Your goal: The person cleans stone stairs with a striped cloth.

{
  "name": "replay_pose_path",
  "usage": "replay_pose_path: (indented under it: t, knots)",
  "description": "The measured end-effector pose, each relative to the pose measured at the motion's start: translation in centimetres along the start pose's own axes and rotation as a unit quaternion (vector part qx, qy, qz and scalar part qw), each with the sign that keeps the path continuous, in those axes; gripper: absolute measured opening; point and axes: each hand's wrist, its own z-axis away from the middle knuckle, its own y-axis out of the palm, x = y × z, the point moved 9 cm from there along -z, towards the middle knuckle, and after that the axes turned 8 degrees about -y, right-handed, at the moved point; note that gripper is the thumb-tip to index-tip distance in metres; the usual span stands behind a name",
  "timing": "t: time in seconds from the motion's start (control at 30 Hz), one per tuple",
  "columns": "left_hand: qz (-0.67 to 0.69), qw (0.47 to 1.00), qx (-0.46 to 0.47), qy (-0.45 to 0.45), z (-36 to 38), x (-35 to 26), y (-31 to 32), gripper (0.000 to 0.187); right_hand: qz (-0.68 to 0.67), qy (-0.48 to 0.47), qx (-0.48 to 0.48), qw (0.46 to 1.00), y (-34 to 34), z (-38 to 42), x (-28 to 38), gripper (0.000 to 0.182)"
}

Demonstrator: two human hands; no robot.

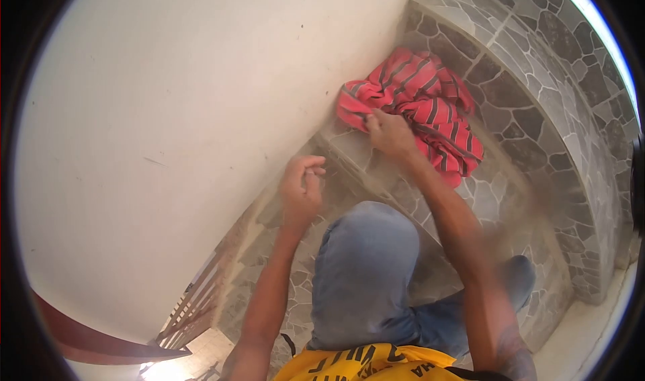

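Note:
A red cloth with dark stripes [437, 122] lies in a crumpled heap on the stone-patterned step, close to the white wall. My right hand [392, 134] has its fingers closed on the near left edge of this cloth, where a fold lifts toward the wall. My left hand [304, 185] is raised beside the wall, apart from the cloth. Its fingers are loosely bent with gaps between them, and nothing shows in them.
The white wall [161, 112] runs along the left. A curved ledge faced in grey stone [537, 78] rises at the right. My jeans-clad knee [366, 260] is bent between my arms. A slatted railing [198, 293] stands at the lower left.

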Motion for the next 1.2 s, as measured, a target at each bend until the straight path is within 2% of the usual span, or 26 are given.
replay_pose_path:
  t: [0.1,0.17,0.2,0.23,0.3,0.37,0.4,0.43,0.5,0.6,0.63,0.73,0.8,0.9,1.0,1.1,1.2]
  knots:
    - [0.010,0.999,0.017,-0.048,0.4,2.1,-0.5,0.023,0.043,0.054,0.072,0.995,-8.0,3.5,-1.6,0.030]
    - [0.013,0.994,0.067,-0.081,0.9,3.8,0.9,0.023,0.127,0.051,0.122,0.983,-10.7,8.8,-7.7,0.026]
    - [0.014,0.991,0.093,-0.098,1.1,4.4,1.7,0.023,0.150,0.008,0.162,0.975,-12.5,11.3,-9.0,0.026]
    - [0.022,0.988,0.119,-0.097,0.9,3.9,2.8,0.022,0.172,-0.034,0.202,0.964,-14.3,14.1,-10.1,0.025]
    - [0.039,0.980,0.174,-0.090,-0.5,1.6,5.2,0.024,0.156,0.008,0.311,0.937,-17.5,18.8,-13.3,0.029]
    - [0.023,0.969,0.244,-0.021,-2.0,-1.8,8.6,0.028,0.084,0.139,0.249,0.955,-21.4,19.6,-10.7,0.033]
    - [0.041,0.955,0.292,0.022,-2.3,-4.1,10.7,0.036,0.047,0.204,0.213,0.954,-23.2,19.6,-8.7,0.035]
    - [0.060,0.937,0.338,0.064,-2.3,-6.5,12.8,0.046,0.041,0.198,0.192,0.960,-24.5,18.4,-6.1,0.036]
    - [0.107,0.895,0.380,0.208,-1.7,-13.1,15.6,0.062,0.032,0.184,0.148,0.971,-26.6,14.9,-1.5,0.038]
    - [0.092,0.882,0.430,0.172,-1.0,-15.0,20.4,0.072,0.103,0.123,0.020,0.987,-30.9,8.9,3.8,0.036]
    - [0.119,0.883,0.412,0.193,-2.0,-15.9,20.7,0.060,0.110,0.092,-0.023,0.989,-32.3,7.2,5.4,0.034]
    - [0.054,0.894,0.443,0.045,-6.7,-16.0,20.5,0.051,0.166,0.028,-0.086,0.982,-36.3,3.7,8.3,0.031]
    - [0.074,0.932,0.318,0.154,-10.6,-17.9,17.8,0.038,0.196,-0.018,-0.117,0.973,-38.8,2.8,9.2,0.030]
    - [0.013,0.945,0.306,0.116,-13.9,-20.6,15.3,0.031,0.220,0.038,-0.109,0.969,-41.0,3.4,8.5,0.030]
    - [-0.038,0.933,0.245,0.260,-15.5,-23.6,14.2,0.028,0.253,0.017,-0.201,0.946,-43.2,6.0,8.8,0.028]
    - [-0.081,0.924,0.306,0.214,-16.1,-23.8,14.6,0.027,0.259,0.032,-0.190,0.946,-44.0,8.6,8.1,0.024]
    - [-0.186,0.899,0.166,0.360,-15.4,-24.4,15.1,0.025,0.345,-0.053,-0.215,0.912,-45.0,10.9,8.9,0.022]
